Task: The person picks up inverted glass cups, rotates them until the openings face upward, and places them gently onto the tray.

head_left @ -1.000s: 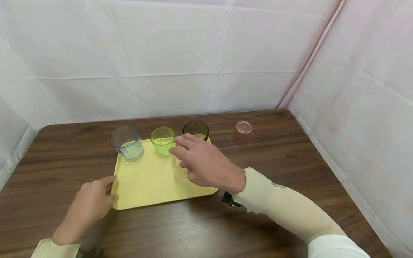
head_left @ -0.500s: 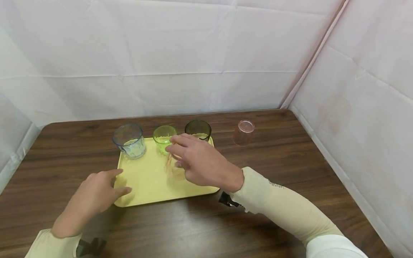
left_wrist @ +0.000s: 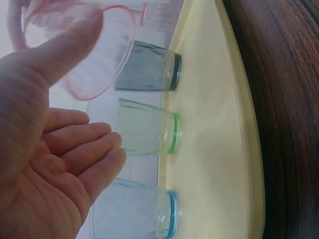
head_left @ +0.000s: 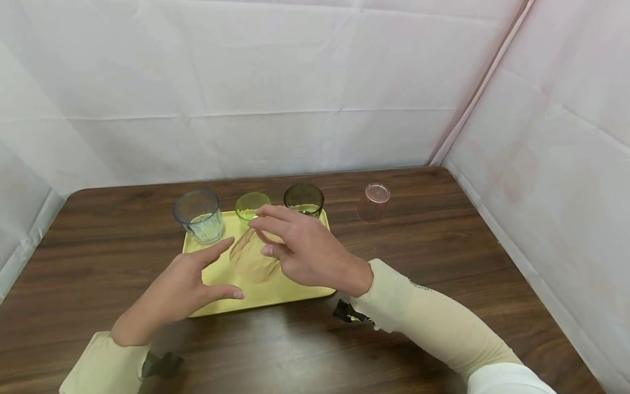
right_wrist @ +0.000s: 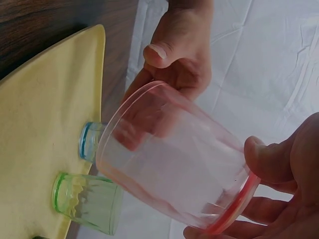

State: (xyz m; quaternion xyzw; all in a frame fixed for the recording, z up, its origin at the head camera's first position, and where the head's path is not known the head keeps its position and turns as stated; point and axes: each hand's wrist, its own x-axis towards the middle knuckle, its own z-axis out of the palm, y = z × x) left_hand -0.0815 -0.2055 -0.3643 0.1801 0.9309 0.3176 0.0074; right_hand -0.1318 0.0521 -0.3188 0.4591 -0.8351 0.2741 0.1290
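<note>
My right hand (head_left: 310,249) grips a clear pink drinking glass (right_wrist: 169,149) by its base, above the yellow tray (left_wrist: 214,119). The glass is tilted, its mouth facing my left hand (head_left: 184,284). That left hand is held open over the tray's left side, thumb and fingers spread, close to the glass's rim. In the right wrist view its fingers show behind the clear wall of the glass. Along the tray's far side stand a blue glass (head_left: 199,216), a green glass (left_wrist: 147,129) and a dark glass (left_wrist: 148,67), all upright.
Another pink glass (head_left: 373,203) stands upside down on the brown wooden table (head_left: 418,235), to the right of the tray. White cloth walls (head_left: 266,82) enclose the table at the back and sides.
My left hand has left the tray's left edge and moved right, over the tray, opening wider. The pink glass in my right hand has tipped, its mouth swinging toward the left hand.
</note>
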